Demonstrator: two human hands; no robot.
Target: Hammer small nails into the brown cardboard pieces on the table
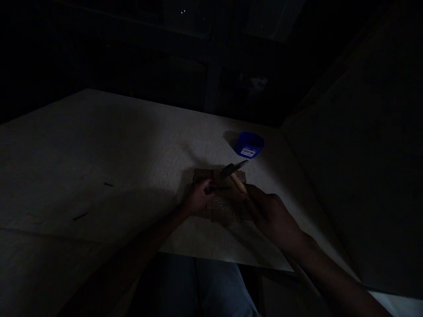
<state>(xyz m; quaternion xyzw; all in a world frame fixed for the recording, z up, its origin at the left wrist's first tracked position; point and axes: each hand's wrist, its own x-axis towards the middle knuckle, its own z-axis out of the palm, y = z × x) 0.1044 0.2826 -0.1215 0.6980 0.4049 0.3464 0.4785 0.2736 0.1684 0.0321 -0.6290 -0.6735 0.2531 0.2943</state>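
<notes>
Your left fingers (207, 190) are bent down onto the top of the brown block (220, 210), tips dark and close to the tool's head; too dark to tell whether they clasp an edge, pinch something small, or just press flat. Your right fingers are closed around the pale wooden handle of the tool (238, 181), whose dark metal end pokes up and away from you over the far part of the block. Progress, as a judgement: the work looks to be at an early or middle stage. The block lies in place on the table (99, 145), near its front edge and in front of you, with the tool brought over it, but no cut, mark or loose piece can be made out on the block, so what is finished can't be read. The block looks like two or more flat brown pieces lying together; the joints are unclear. Left hand (198, 199) is palm down, wrist low, forearm coming in from lower left. Right hand (269, 213) is knuckles up, handle angled towards the far left, forearm running out to lower right. A blue tub (249, 145) with a label sits beyond the block, apart from it. Two small dark bits (108, 184) lie well off to the left.
</notes>
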